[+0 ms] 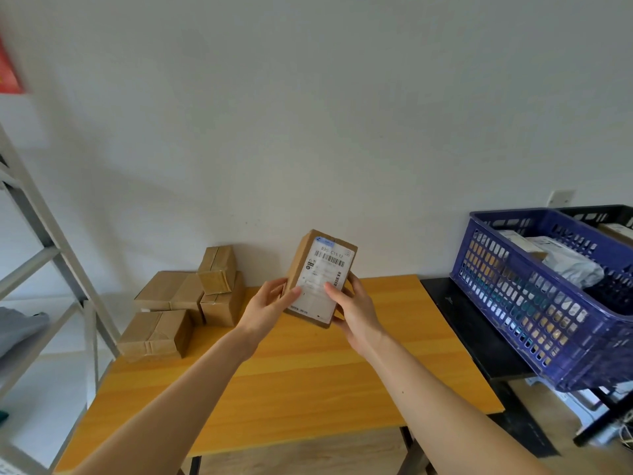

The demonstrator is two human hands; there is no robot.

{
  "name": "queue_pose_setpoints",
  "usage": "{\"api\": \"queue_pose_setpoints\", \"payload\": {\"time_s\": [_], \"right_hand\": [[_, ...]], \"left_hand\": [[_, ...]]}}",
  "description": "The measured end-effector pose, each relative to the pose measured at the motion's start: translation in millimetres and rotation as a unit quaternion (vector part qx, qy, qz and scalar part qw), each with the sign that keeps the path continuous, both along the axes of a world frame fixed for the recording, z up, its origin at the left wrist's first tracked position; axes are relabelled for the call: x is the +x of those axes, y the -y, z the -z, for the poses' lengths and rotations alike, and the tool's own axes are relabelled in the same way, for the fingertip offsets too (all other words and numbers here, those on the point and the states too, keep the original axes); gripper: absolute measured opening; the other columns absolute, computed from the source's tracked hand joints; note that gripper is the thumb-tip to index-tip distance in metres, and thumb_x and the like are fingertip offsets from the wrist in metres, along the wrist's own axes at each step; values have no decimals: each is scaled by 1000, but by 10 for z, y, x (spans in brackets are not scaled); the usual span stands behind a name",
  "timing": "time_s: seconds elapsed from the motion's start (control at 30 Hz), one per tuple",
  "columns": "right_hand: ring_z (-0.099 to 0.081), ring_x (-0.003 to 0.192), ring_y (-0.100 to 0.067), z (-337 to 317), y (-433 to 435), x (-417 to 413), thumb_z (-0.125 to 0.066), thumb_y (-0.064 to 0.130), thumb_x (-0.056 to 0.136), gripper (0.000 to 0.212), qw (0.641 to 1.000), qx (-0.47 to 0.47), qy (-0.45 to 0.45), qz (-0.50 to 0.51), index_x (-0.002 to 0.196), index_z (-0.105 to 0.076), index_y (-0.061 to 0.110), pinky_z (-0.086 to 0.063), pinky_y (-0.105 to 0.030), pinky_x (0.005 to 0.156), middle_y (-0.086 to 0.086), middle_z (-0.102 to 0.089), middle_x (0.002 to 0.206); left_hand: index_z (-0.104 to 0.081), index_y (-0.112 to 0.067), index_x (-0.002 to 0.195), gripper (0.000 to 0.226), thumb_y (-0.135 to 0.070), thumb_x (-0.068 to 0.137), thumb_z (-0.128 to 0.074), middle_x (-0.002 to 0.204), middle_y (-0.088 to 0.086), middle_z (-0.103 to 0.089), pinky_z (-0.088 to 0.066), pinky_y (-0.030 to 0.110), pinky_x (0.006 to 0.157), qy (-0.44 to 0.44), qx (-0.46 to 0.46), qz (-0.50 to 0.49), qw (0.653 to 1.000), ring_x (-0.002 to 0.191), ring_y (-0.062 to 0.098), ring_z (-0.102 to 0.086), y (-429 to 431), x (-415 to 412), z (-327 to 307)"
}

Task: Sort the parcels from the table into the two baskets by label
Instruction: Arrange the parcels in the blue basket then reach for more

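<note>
Both hands are up on one parcel [320, 279], held clear above the worktop [308, 389] and tilted label-side to the camera; left hand [270, 303] grips its left edge, right hand [356, 310] grips the right, each thumb pressed on the white label [323, 272]. This looks like the reading step, with the barcode and a code line on show, too small to trust; no basket chosen yet. Blue basket [513, 303] sits off to the right, parcels inside; black basket [589, 212] is just behind it, mostly cut off. A pile [191, 299] of boxes waits at the worktop's far left. Next, I'd judge: read the label, carry right, clear the rim and drop it into the matching basket.
</note>
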State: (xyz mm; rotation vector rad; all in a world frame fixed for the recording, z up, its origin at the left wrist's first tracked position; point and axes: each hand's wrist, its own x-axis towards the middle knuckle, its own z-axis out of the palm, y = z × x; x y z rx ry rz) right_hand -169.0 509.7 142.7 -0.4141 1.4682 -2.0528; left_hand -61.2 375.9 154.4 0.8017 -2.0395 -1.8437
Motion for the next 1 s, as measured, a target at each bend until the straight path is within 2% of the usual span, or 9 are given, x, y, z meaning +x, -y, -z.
{"api": "queue_pose_setpoints", "payload": {"time_s": [0.07, 0.13, 0.23, 0.33, 0.43, 0.57, 0.7, 0.83, 1.0], "right_hand": [[-64, 109, -21, -30, -13, 1, -68, 18, 89, 47, 999, 18, -28, -13, 131, -52, 33, -55, -39, 77, 4, -71, 113], [-63, 110, -20, -47, -21, 9, -67, 19, 90, 44, 998, 36, -49, -23, 128, -53, 37, -54, -41, 81, 6, -71, 112], [-62, 109, -18, -56, -36, 27, -66, 19, 91, 41, 996, 52, -62, -26, 121, -54, 44, -54, -45, 87, 7, -71, 111], [-62, 109, -15, -51, -55, 60, -65, 19, 91, 40, 996, 63, -66, -24, 117, -54, 47, -53, -46, 88, 8, -71, 111], [-61, 111, -16, -36, -96, 68, -65, 21, 91, 44, 994, 83, -65, -7, 127, -52, 43, -54, -45, 88, 7, -69, 116], [-62, 111, -17, 26, -221, 57, -65, 22, 92, 46, 992, 114, -55, 19, 131, -51, 40, -54, -43, 88, 7, -68, 119], [-62, 110, -15, 129, -470, 77, -63, 24, 93, 49, 987, 144, -47, 53, 137, -46, 37, -54, -37, 81, 7, -67, 120], [-61, 109, -14, 155, -830, 55, -60, 23, 95, 49, 981, 167, -43, 90, 139, -44, 35, -54, -35, 79, 5, -66, 121], [-61, 104, -9, 103, -1370, -24, -56, 22, 97, 41, 972, 190, -33, 134, 133, -44, 39, -54, -30, 74, 11, -66, 116]], "left_hand": [[-41, -39, 135, 51, -48, 89, -60, 112, -9, -63, -37, 37, 96, -8, -5, 16, 1000, 100, 7, -57, 2, 31, -44], [-41, -39, 137, 50, -40, 92, -59, 107, -6, -66, -40, 34, 91, -18, -7, 21, 1000, 95, 5, -59, 21, 51, -64], [-46, -31, 137, 50, -34, 90, -63, 116, 1, -66, -49, 30, 82, -34, -8, 26, 999, 101, 12, -63, 64, 59, -56], [-48, -26, 135, 49, -30, 89, -65, 127, 3, -61, -57, 33, 82, -47, -2, 30, 998, 104, 17, -64, 99, 47, -25], [-42, -31, 138, 54, -27, 90, -65, 126, 2, -61, -55, 30, 78, -53, 8, 46, 997, 108, 18, -62, 77, 16, 30], [-42, -42, 129, 46, -25, 91, -64, 121, -1, -62, -50, 21, 66, -54, 44, 72, 995, 105, 15, -63, -28, -51, 142], [-42, -37, 137, 52, -25, 91, -64, 125, 1, -61, -54, 26, 70, -39, 60, 108, 992, 106, 18, -64, -217, -153, 280], [-45, -41, 128, 45, -26, 91, -65, 124, -1, -62, -56, 34, 79, -30, 74, 146, 986, 107, 20, -64, -500, -307, 344], [-42, -35, 140, 54, -29, 91, -64, 125, -1, -62, -54, 45, 91, -24, 75, 196, 978, 108, 22, -64, -980, -540, 309]]}}
